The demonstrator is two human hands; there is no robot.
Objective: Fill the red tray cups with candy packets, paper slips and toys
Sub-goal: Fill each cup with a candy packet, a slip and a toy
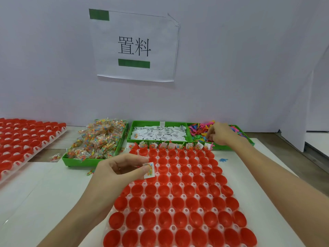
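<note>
Red tray (170, 207) on white tabletop (44, 189)

Left arm: reached forward from the lower left, forearm bare, wrist nearly straight.
Left hand (122, 168): raised, palm turned inward — thumb and forefinger pinched a small packet (149, 169), the other fingers loosely curled.
Right arm: stretched far forward from the lower right.
Right hand (219, 134): palm down — fingers bent downward, fingertips hidden.

A pale wall (231, 68) bearing a taped paper sign (137, 45) backs the white table (44, 189).
</note>
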